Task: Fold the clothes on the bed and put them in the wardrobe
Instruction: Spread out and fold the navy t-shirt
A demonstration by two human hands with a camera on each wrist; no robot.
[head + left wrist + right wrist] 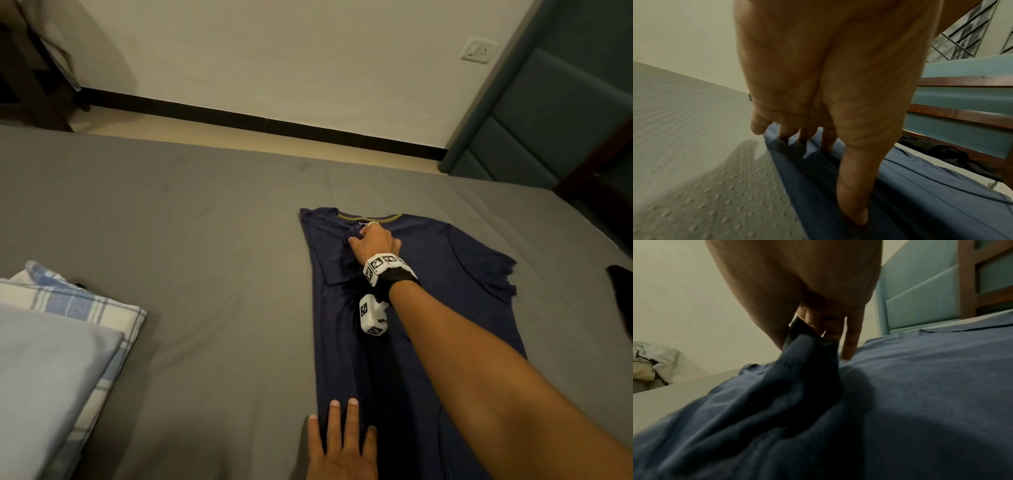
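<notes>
One navy t-shirt point(404, 308) lies flat on the grey bed point(205, 222), collar toward 12 o'clock, left side already folded inward. Right hand point(373, 241) pinches a bunch of fabric just below the collar, lifting it slightly. Left hand point(342, 445), fingers straight and spread, presses the shirt's folded left edge at 6 o'clock. Folded plaid cloth point(85, 308) and a pale pillow point(44, 370) at 9 o'clock, well apart. Teal headboard point(555, 113) at 2 o'clock.
</notes>
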